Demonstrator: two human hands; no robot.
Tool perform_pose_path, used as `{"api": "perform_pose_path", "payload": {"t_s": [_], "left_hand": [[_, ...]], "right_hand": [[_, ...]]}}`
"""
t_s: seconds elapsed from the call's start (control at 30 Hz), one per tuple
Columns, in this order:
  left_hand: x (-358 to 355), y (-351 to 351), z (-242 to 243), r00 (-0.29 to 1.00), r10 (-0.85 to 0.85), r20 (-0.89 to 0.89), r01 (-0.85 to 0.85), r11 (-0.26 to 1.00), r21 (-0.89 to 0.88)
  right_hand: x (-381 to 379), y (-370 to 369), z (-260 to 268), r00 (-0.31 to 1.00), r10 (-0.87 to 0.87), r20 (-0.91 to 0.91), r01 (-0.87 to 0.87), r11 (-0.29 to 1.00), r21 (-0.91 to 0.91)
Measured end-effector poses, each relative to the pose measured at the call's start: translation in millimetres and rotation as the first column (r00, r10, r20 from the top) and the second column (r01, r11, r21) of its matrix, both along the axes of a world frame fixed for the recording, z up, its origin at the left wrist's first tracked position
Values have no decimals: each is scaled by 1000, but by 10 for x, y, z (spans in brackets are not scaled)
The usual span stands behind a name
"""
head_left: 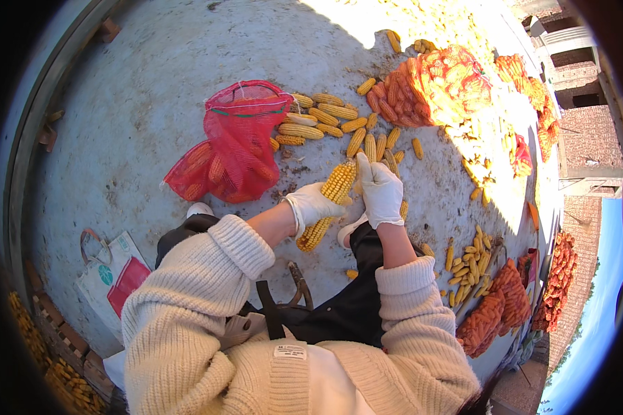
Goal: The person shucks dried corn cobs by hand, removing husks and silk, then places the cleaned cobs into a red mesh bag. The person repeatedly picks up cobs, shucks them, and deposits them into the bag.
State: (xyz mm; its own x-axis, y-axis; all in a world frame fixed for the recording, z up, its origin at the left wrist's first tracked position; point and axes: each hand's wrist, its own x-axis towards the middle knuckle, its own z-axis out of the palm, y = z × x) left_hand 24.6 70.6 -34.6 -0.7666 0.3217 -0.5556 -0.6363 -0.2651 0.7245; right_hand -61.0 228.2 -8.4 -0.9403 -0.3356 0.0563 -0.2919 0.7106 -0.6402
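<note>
My left hand (319,205), in a thin white glove, is closed around the middle of a yellow corn cob (338,182). The cob slants across it, with its kernels showing above and below the fingers. Just right of the cob's upper end is my right hand (381,192), gloved the same way. Its index finger points up and the other fingers are curled; whether anything small is between them cannot be made out. Beyond the hands, loose corn cobs (332,111) lie on the concrete by the mouth of a red mesh bag (241,140), which has some cobs inside.
Full mesh sacks of corn (425,88) lie at the upper right, others (498,303) at the lower right near a cob pile (470,267). A white carrier bag (106,277) rests at left. Between my legs is a forked wooden piece (300,285).
</note>
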Motion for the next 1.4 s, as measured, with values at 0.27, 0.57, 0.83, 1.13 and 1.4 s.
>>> {"api": "perform_pose_path", "payload": {"t_s": [0.27, 0.57, 0.83, 1.13, 1.4], "left_hand": [[7, 40, -158, 990, -106, -97, 36, 837, -546], [51, -41, 157, 960, -268, -86, 63, 502, -863], [77, -29, 140, 946, -306, -104, 64, 493, -867], [86, -22, 14, 940, -309, -144, 22, 478, -878], [59, -16, 5, 947, -297, -125, 64, 554, -830]], "right_hand": [[-90, 79, -30, 920, -126, 372, 141, 990, -15], [44, -103, 113, 918, -89, 386, -20, 963, 268], [7, -17, -63, 965, -5, 264, -61, 969, 240], [6, -12, -47, 958, -9, 286, -59, 971, 230], [3, 14, -102, 897, -105, 430, 83, 994, 68]]}}
